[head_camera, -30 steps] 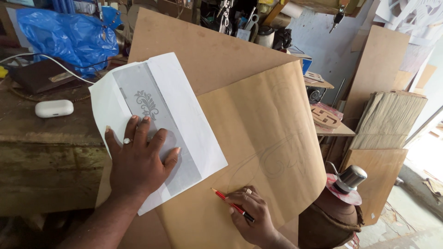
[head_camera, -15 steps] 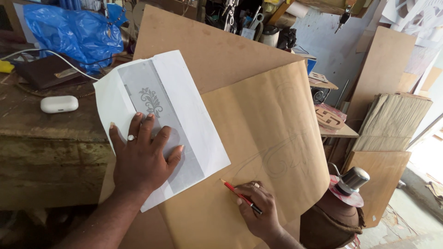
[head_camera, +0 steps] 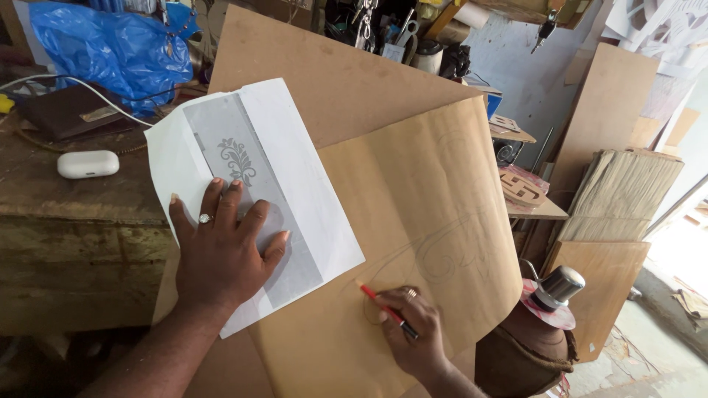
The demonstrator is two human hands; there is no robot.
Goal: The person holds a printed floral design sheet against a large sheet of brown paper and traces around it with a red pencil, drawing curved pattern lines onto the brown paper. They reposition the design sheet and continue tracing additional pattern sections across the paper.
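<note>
My left hand [head_camera: 221, 254] lies flat, fingers spread, on a white paper sheet [head_camera: 295, 173] printed with a grey strip and a leaf ornament. The sheet rests on a large brown paper sheet [head_camera: 413, 199] spread over a tilted brown board [head_camera: 324, 70]. My right hand [head_camera: 413, 332] grips a red pencil [head_camera: 376, 301], its tip touching the brown paper just below the white sheet's corner. Faint curved pencil lines [head_camera: 450, 247] run across the brown paper to the right of the pencil.
A worn wooden bench [head_camera: 66, 191] at left carries a small white case [head_camera: 87, 163], a white cable and a blue plastic bag [head_camera: 110, 48]. Boards [head_camera: 601, 110] lean at right, beside a stack of thin sheets [head_camera: 623, 195]. A brown jug with a metal cap [head_camera: 549, 309] stands at lower right.
My right hand and the pencil have moved slightly left along the brown paper; the view has shifted a little. My left hand stays pressed on the white sheet.
</note>
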